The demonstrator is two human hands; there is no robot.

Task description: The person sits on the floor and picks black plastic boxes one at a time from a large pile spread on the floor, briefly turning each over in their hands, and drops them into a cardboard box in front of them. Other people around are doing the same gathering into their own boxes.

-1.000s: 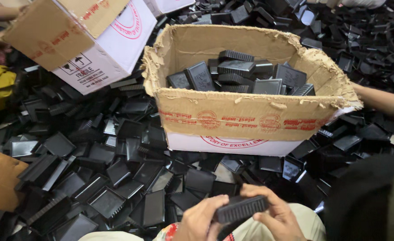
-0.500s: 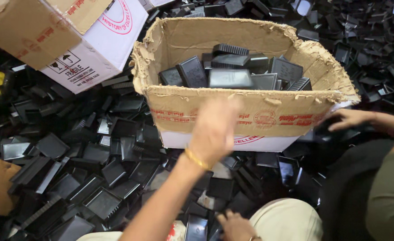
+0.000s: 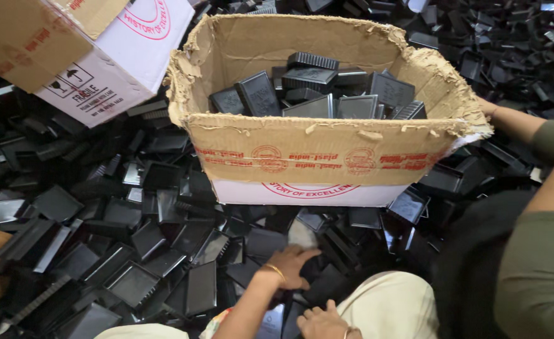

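Lying under the left hand point(image 3: 289, 262), a black plastic piece point(image 3: 311, 269), grip closed round it; right hand's point(image 3: 319, 321) grip unclear.

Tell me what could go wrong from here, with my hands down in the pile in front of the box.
1. The open carton has a torn, ragged rim; its front wall could sag or split if it is loaded further.
2. The left hand is down among loose black plastic cases heaped at all angles; hard edges could nick fingers.
3. The right hand sits at the frame's bottom edge, and a co-worker's arm reaches in beside the carton, so the hands could collide.
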